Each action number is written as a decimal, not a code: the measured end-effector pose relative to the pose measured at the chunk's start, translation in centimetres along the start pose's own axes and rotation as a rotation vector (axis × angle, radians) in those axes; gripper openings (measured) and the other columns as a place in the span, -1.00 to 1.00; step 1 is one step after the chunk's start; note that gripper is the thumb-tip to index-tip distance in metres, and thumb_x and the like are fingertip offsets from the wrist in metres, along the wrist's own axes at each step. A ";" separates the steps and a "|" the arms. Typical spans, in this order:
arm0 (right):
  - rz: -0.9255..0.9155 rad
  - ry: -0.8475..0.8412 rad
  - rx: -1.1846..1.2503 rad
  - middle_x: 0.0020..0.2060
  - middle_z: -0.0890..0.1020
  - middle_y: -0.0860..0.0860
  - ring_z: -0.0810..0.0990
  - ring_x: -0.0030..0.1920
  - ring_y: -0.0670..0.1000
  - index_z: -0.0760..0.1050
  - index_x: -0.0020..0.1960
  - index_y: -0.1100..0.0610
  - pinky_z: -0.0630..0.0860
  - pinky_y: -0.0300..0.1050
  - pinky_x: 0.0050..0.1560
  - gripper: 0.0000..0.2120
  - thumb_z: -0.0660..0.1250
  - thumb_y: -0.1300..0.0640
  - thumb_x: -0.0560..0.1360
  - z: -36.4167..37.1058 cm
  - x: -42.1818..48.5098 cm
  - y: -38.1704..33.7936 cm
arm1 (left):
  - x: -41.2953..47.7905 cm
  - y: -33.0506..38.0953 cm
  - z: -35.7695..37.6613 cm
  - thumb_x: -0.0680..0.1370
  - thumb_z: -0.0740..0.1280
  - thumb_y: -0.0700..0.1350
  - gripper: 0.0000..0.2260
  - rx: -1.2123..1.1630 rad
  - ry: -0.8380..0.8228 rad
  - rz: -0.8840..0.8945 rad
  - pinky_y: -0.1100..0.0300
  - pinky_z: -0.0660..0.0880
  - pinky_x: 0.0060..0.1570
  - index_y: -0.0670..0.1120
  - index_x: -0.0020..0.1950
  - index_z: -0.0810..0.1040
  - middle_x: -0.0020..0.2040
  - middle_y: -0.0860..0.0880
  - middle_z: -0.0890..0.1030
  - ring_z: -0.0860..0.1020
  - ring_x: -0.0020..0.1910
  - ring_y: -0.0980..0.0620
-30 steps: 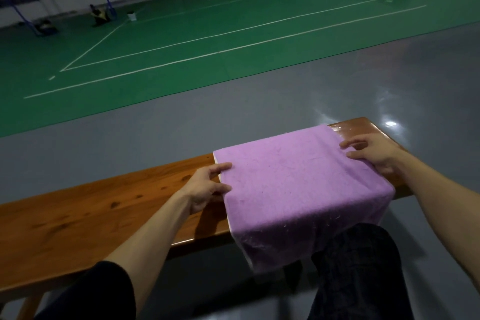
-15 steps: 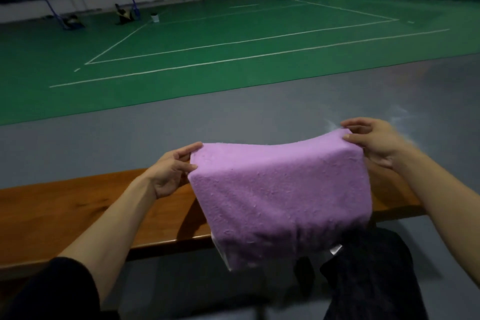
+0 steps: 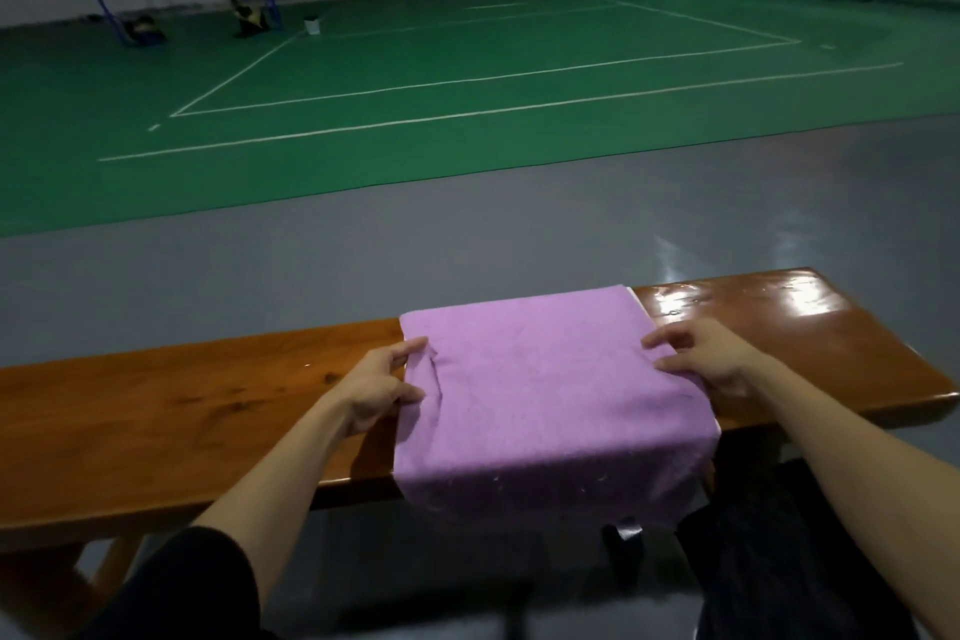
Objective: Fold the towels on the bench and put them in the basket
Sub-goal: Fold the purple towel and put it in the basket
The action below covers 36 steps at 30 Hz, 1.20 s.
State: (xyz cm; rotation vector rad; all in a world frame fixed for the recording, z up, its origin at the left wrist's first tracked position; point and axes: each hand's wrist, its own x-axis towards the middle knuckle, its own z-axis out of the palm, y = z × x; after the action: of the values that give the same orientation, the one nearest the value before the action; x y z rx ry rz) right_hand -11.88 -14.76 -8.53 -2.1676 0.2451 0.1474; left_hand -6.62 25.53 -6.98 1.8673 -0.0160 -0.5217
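A folded purple towel [image 3: 545, 395] lies across the brown wooden bench [image 3: 156, 421], its near part hanging over the bench's front edge. My left hand [image 3: 376, 387] pinches the towel's left edge between thumb and fingers, where the cloth puckers. My right hand [image 3: 701, 359] grips the towel's right edge, fingers on top of the cloth. No basket is in view.
The bench's right end [image 3: 831, 327] is glossy and bare. A dark garment or bag [image 3: 769, 561] sits below the bench at the right. Beyond the bench lie a grey floor [image 3: 467, 234] and a green court [image 3: 467, 83] with nets and gear far back.
Half a second ago both hands held the towel lifted above the bench. It now lies flat on the bench again, further from the right end, with both hands still on its side edges.
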 end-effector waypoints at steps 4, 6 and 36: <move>-0.031 0.091 0.007 0.07 0.62 0.08 0.57 0.08 0.03 0.63 0.11 0.18 0.46 -0.13 0.13 -0.66 0.48 0.41 0.37 -0.9 -0.3 0.0 | -0.2 0.0 -1.3 0.44 0.23 -0.58 -0.31 -0.054 0.013 0.007 0.17 0.43 0.17 -0.09 0.49 0.29 0.46 -0.01 0.31 0.35 0.33 0.04; -0.057 0.101 0.035 0.10 0.61 0.09 0.55 0.10 0.00 0.62 0.15 0.17 0.43 -0.17 0.10 -0.62 0.48 0.40 0.37 -0.9 -0.6 0.0 | -0.6 -0.1 -1.9 0.43 0.21 -0.60 -0.31 -0.106 0.008 0.011 0.12 0.41 0.25 -0.11 0.49 0.29 0.46 0.00 0.32 0.35 0.35 0.03; 0.063 -0.047 0.266 -0.26 0.51 0.11 0.49 -0.34 -0.05 0.58 0.12 0.29 0.44 -0.34 -0.44 -0.66 0.45 0.47 0.36 6.9 -0.7 -4.5 | -2.7 -3.8 -9.2 0.48 0.34 -0.44 -0.58 -0.055 0.028 -0.177 0.08 0.50 0.18 -0.10 0.27 0.54 0.26 -0.09 0.50 0.53 0.09 0.06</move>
State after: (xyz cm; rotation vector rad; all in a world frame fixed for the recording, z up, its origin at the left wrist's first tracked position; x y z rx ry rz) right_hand -11.60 -6.50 -8.74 -1.8910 0.2887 0.1903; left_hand -6.64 35.79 -7.06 1.8315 0.1821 -0.6109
